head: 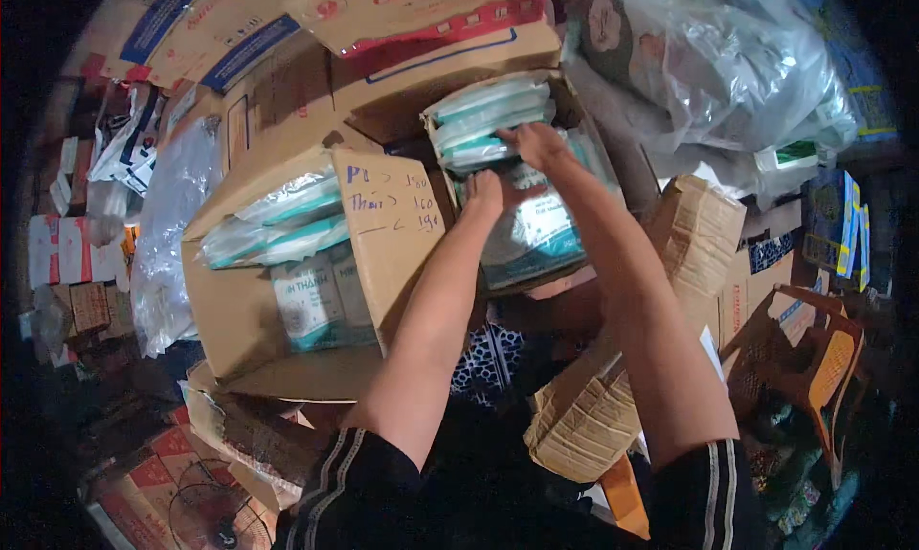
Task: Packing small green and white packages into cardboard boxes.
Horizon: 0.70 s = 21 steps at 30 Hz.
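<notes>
Both my hands are inside an open cardboard box [614, 180] packed with flat, white-and-teal plastic packages. My right hand [538, 146] reaches over a stack of these packages [492, 123], its fingertips at the stack's right end. Lower down, my left hand [485, 191] is by the near edge of the same stack, its fingers partly hidden. Between my forearms another printed package [538, 223] faces up in the box. To the left stands a second open cardboard box [391, 212] with handwriting on its flap. It holds similar packages [305, 302], some upright and some lying across the top.
Large cartons [438, 11] rise behind both boxes. Clear plastic bags [739, 62] bulge at the upper right, and another plastic bag [179, 227] lies at the left. A crumpled cardboard piece [589, 421] is beneath my right arm. An orange chair [833, 360] stands at right, a fan [226, 521] at lower left.
</notes>
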Motion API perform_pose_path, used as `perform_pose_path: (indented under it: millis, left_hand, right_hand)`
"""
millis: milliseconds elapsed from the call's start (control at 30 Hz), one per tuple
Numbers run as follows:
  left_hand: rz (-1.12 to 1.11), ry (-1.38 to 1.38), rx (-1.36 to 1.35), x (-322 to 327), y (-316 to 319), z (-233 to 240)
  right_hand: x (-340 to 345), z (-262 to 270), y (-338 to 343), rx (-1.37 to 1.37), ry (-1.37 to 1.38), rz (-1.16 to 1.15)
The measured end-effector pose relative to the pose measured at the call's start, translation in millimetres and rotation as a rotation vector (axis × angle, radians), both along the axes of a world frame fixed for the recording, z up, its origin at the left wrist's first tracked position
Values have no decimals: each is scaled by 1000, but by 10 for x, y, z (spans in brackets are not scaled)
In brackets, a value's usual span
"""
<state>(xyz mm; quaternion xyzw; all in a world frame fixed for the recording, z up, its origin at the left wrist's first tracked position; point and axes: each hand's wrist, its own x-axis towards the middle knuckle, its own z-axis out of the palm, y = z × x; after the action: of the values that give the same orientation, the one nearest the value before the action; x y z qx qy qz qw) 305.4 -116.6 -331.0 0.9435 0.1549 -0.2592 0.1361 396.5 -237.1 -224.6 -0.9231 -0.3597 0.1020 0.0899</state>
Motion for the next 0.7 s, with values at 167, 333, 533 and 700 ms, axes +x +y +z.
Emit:
perform_pose_path:
  millis: [167, 333, 533, 700]
  left_hand:
    - [-344, -16, 217, -127, -188, 536]
    - [-236, -375, 39, -131, -471, 995]
    - [-249, -363, 7, -171, -560, 1161]
    - [-245, -656, 91, -296, -556, 1119]
  right_hand:
    - [-131, -348, 17, 353, -95, -72]
    - [302, 89, -4, 14, -364, 190]
    - [149, 188, 98, -139, -223, 160]
    - [114, 101, 177, -130, -229, 259]
